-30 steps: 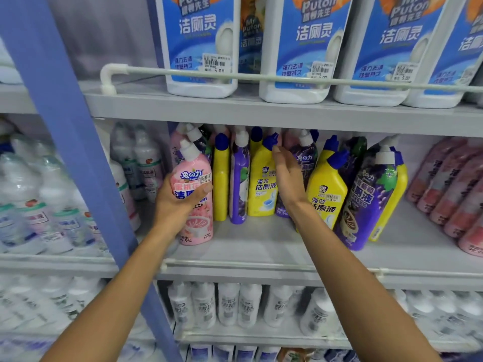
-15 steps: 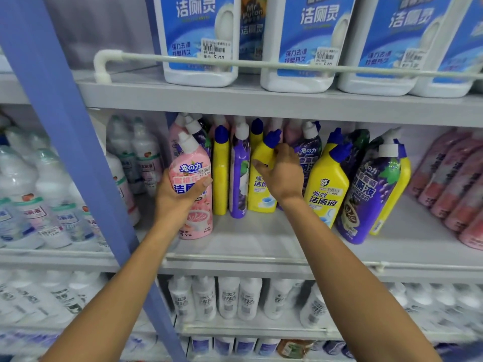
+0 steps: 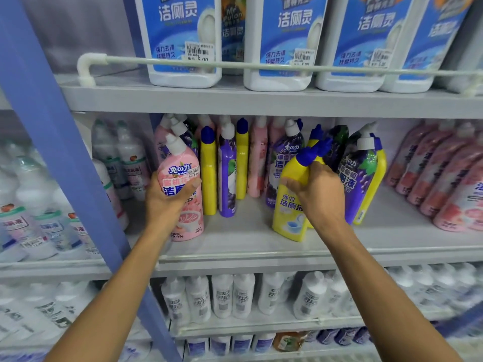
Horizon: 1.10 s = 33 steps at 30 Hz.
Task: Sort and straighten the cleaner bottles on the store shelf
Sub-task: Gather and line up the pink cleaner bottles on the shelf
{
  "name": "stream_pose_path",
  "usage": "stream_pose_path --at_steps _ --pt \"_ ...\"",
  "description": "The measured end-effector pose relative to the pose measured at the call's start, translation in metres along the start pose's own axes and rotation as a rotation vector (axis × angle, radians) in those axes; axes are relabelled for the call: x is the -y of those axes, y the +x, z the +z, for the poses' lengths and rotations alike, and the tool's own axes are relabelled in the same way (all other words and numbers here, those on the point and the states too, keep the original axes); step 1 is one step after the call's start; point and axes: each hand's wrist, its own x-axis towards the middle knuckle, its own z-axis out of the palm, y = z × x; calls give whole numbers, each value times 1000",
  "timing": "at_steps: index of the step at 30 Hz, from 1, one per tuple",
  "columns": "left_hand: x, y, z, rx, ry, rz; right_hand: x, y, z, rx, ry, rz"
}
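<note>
On the middle shelf my left hand grips an upright pink cleaner bottle with a white cap at the shelf's left end. My right hand grips a yellow bottle with a blue cap by its neck; the bottle tilts right, near the shelf front. Behind stand narrow yellow bottles, a purple bottle, pink bottles and more purple ones.
A blue upright post runs along the left. Large white jugs with blue labels stand on the top shelf behind a white rail. Pink bottles lie at the right. White bottles fill the lower shelf.
My right hand has pulled the yellow bottle out of the middle row and carried it right and forward. A gap is left in the row. My left hand stays on the pink bottle.
</note>
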Motion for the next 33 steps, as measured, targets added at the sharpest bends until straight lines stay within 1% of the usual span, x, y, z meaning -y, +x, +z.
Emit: stream_pose_path --at_steps 3,7,12,17,19,22,24,25,27,30,33 --pt "-1 0 1 1 -9 5 -23 0 -4 -66 45 38" --pt "-4 -5 5 10 -24 17 -43 9 1 -55 125 56" --pt "-7 -8 9 7 -21 29 -46 11 9 -39 193 90" --pt "-8 -9 9 13 -29 34 -41 5 9 -68 243 88" --pt "-8 -9 9 16 -24 34 -33 2 4 -144 279 86" --pt "-6 -8 9 13 -7 33 -9 -4 -11 -327 366 132" --pt "-5 -7 8 8 -1 27 11 -7 -20 -383 450 131" --pt "-4 -6 8 6 3 25 21 -9 -24 -352 512 120" --pt "-4 -6 7 3 12 23 41 -7 -30 -219 651 132" --pt "-5 -7 8 4 6 21 66 12 -19 -32 842 234" --pt "-7 -7 8 6 2 11 78 39 12 141 898 317"
